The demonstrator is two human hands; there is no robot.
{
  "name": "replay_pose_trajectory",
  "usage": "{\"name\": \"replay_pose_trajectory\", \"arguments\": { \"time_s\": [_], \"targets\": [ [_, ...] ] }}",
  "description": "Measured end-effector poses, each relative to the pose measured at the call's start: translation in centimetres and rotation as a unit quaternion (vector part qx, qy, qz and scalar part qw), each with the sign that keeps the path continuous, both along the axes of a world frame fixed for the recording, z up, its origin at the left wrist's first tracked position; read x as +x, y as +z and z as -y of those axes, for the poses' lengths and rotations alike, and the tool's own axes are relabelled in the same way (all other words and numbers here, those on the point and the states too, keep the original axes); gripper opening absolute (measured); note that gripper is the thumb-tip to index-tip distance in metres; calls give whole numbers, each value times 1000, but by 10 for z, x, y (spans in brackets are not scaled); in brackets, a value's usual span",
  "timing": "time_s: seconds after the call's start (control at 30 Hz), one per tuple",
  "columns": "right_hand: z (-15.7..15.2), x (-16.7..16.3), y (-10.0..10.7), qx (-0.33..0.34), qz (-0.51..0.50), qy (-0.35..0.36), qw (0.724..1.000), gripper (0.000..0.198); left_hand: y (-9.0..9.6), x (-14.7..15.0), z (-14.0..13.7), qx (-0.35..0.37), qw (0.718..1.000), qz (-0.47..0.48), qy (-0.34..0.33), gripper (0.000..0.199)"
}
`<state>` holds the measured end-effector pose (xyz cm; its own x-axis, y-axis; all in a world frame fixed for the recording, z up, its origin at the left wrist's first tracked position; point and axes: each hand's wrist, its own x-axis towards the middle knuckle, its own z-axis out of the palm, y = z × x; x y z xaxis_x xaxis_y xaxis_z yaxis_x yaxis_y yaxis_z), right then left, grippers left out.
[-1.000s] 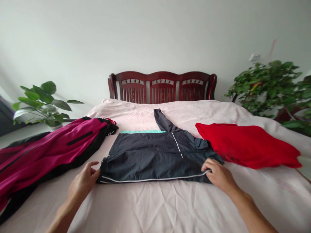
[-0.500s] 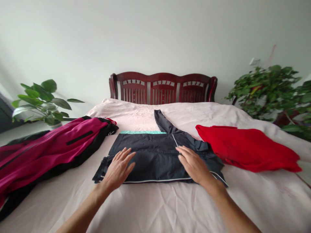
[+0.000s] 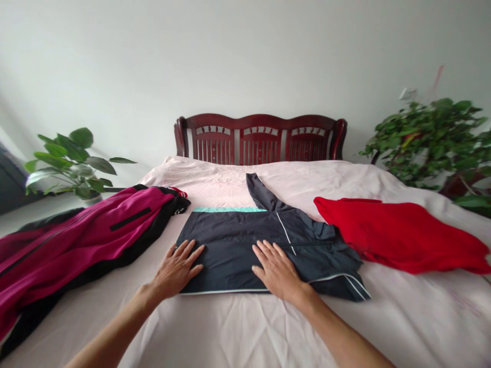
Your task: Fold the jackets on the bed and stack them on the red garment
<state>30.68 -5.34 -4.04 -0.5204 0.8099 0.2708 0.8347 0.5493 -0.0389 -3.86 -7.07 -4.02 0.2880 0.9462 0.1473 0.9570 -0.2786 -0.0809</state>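
Note:
A dark navy jacket [image 3: 233, 230] with white piping and a turquoise strip along its far edge lies partly folded on the bed, its collar end to the right. One sleeve sticks out toward the headboard. My left hand [image 3: 178, 268] rests flat on the jacket's left end, fingers spread. Palm down on the middle of the near half lies my right hand [image 3: 278, 268], open, just left of a white piping line. Neither hand grips the fabric.
A magenta and black jacket [image 3: 92, 230] is spread on the left of the bed [image 3: 222, 332]. Folded red clothing [image 3: 399, 232] lies to the right, touching the navy jacket. Beyond are a dark wooden headboard [image 3: 261, 140] and potted plants [image 3: 72, 158] on both sides.
My right hand has moved left and down onto the jacket's near half. My left hand has shifted slightly left and down. The dark bunched fabric at the jacket's left end no longer shows.

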Motion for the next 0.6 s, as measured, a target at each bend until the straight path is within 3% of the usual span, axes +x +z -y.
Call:
{"name": "replay_pose_trajectory", "arguments": {
  "time_s": [0.17, 0.37, 0.5, 0.6],
  "targets": [
    [-4, 62, -3, 28, 40, -75, 996, 57, -3, -19, -2, -25, 997, 60, 44, 56],
    [-10, 142, -14, 90, 63, -91, 990, 51, -15, -33, -6, -22, 980, 163, 112, 58],
    [5, 155, -1, 143, 13, -93, 985, 46, -22, -46, -4, -8, 965, 195, 172, 63],
    [32, 148, 11, 114, -4, -31, 993, 42, -21, -55, 0, -2, 948, 238, 209, 68]
  ]
}}
